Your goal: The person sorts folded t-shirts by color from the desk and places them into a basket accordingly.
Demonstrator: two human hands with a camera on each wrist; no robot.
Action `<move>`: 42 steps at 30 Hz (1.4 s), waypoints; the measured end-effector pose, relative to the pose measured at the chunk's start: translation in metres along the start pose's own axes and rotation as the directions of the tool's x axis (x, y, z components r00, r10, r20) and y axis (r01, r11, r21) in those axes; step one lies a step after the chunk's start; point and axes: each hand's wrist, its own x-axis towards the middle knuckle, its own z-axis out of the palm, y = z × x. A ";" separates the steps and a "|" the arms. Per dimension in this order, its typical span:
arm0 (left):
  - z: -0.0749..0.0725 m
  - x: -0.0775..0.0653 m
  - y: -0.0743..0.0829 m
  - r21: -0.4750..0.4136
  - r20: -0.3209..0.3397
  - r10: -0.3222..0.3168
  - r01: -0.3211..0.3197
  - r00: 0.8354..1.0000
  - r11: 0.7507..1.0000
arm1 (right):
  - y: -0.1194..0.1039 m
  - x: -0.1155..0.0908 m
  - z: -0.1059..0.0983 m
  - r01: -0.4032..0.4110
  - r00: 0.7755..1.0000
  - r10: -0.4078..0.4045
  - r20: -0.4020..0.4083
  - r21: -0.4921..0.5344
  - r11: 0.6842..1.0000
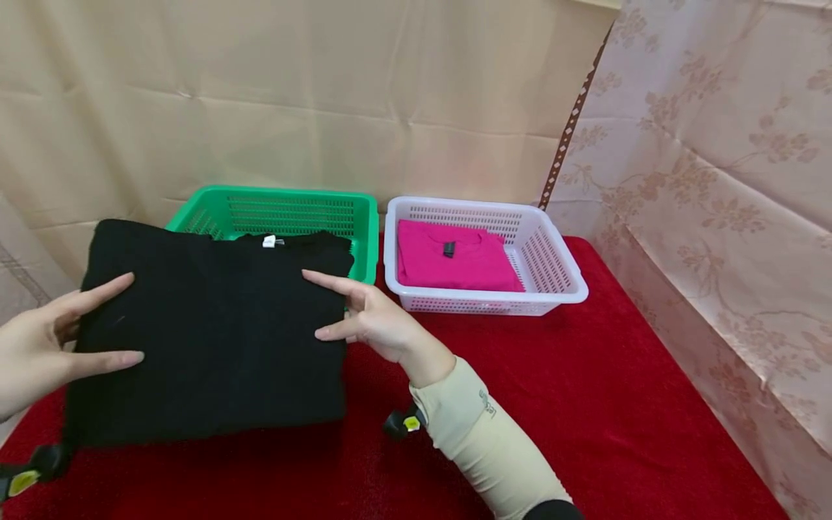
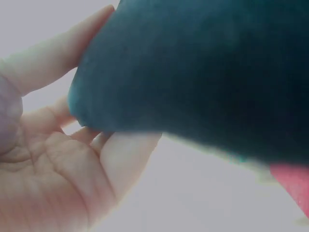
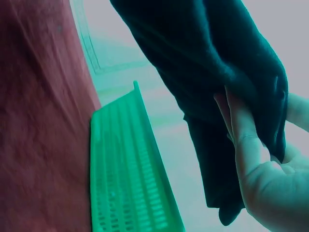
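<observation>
A folded black shirt (image 1: 221, 339) with a white neck label is held up between both hands, in front of the green basket. At its left edge my left hand (image 1: 55, 347) grips the fold, thumb and a finger on the near face and other fingers behind. My right hand (image 1: 373, 318) holds the opposite edge the same way. In the left wrist view, a corner of the shirt (image 2: 183, 77) lies between the thumb and fingers. The right wrist view shows the shirt (image 3: 203, 63) pinched at its edge, with layers hanging down.
A green basket (image 1: 369, 245) stands at the back, partly hidden by the shirt. Right of it, a white basket (image 1: 494, 297) contains a folded pink shirt (image 1: 448, 263) with a dark label. Both stand on a red tablecloth (image 1: 585, 404); curtains hang behind and to the right.
</observation>
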 end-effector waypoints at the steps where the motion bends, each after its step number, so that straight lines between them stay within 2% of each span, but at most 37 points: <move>1: -0.001 0.003 0.003 0.007 0.038 -0.005 0.005 0.999 1.000 | -0.001 0.001 -0.002 -0.003 1.000 0.002 -0.007 -0.011 1.000; 5: -0.006 0.016 0.015 0.040 0.154 -0.004 -0.002 0.988 0.999 | -0.008 0.005 -0.011 -0.004 0.999 0.002 -0.034 -0.059 0.998; 7: -0.008 0.023 0.021 0.062 0.182 -0.012 0.000 0.983 0.998 | -0.012 0.009 -0.015 -0.022 0.999 0.019 -0.047 -0.070 0.997; 12: -0.012 0.036 0.033 0.080 0.213 -0.047 0.031 0.976 0.996 | -0.020 0.018 -0.022 -0.064 0.996 0.058 -0.073 -0.084 0.994; 17: -0.016 0.051 0.040 0.093 0.226 -0.095 0.076 0.969 0.993 | -0.028 0.030 -0.029 -0.069 0.992 0.050 -0.117 -0.159 0.985; 22: -0.021 0.068 0.043 0.143 0.211 -0.106 0.077 0.972 0.987 | -0.037 0.043 -0.035 -0.083 0.984 0.047 -0.172 -0.212 0.974; 31: -0.018 0.092 0.047 0.118 0.136 -0.082 0.066 0.987 0.991 | -0.043 0.068 -0.049 -0.090 0.964 0.025 -0.265 -0.236 0.968; 37: -0.010 0.103 0.050 0.094 0.041 -0.076 0.072 0.996 0.993 | -0.038 0.080 -0.059 -0.074 0.942 -0.005 -0.336 -0.221 0.972; 42: -0.002 0.118 0.045 0.090 -0.040 -0.068 0.071 0.997 0.993 | -0.033 0.090 -0.067 -0.054 0.925 -0.034 -0.378 -0.220 0.974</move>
